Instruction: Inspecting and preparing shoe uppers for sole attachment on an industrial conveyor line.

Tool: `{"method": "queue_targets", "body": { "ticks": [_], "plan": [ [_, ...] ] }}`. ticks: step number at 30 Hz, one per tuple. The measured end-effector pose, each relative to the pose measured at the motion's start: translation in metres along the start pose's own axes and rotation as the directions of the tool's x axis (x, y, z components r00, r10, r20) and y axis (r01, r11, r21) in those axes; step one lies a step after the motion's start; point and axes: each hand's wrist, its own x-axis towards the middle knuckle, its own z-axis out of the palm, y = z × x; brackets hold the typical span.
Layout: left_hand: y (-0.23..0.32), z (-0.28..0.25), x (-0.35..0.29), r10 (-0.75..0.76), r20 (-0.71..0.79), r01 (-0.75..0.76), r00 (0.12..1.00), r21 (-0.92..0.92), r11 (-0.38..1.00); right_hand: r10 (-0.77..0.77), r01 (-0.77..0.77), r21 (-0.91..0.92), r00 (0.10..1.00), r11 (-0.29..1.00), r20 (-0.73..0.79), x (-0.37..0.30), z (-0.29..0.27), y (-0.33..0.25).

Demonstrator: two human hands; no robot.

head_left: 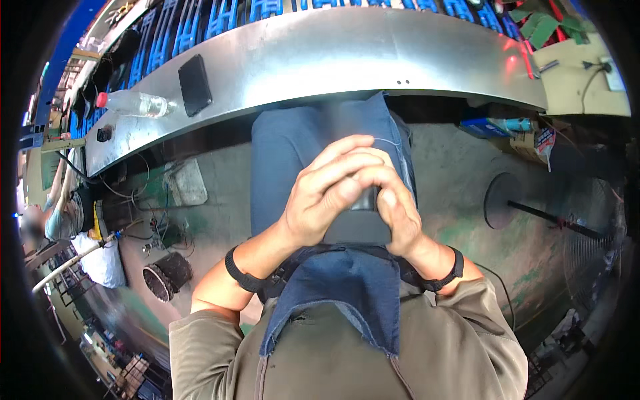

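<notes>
My left hand (pixel 320 190) and my right hand (pixel 399 213) meet in front of my waist, above my lap. The left fingers are stretched out and reach across to touch the right fingers, which bend gently toward them. I see nothing held in either hand, though the space between the palms is partly hidden. Below and between them is a dark, box-like object (pixel 358 228) at my waist, partly covered by the hands. A dark blue apron (pixel 283 150) covers my legs, and a black band circles each wrist.
Ahead runs a shiny metal ledge (pixel 347 53) with a black phone (pixel 195 85) and a clear, red-capped bottle (pixel 133 104). Blue racks (pixel 220 20) stand behind it. A black bucket (pixel 167 275) is at left; a pedestal fan (pixel 590 250) and boxes (pixel 533 141) are at right.
</notes>
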Motion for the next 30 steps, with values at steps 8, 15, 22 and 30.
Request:
{"method": "queue_targets", "body": {
  "ticks": [8,15,22,30],
  "plan": [
    [-0.041,0.03,-0.082,-0.147,0.081,0.137,0.986,0.118,0.984,-0.068,0.071,0.095,0.997,0.993,-0.032,-0.027,-0.003,-0.012],
    [0.042,-0.009,-0.011,0.54,0.144,-0.531,0.829,0.504,0.681,-0.025,0.182,0.346,0.911,0.921,-0.412,0.013,-0.014,-0.041],
    [0.005,0.011,-0.032,-0.123,-0.527,-0.055,0.841,-0.31,0.949,0.192,-0.148,0.313,0.975,0.938,-0.114,0.024,0.025,0.022],
    [-0.02,0.026,-0.051,-0.167,-0.317,0.113,0.934,-0.182,0.977,0.044,-0.027,-0.132,0.991,0.991,0.125,0.014,-0.02,-0.008]
  ]
}}
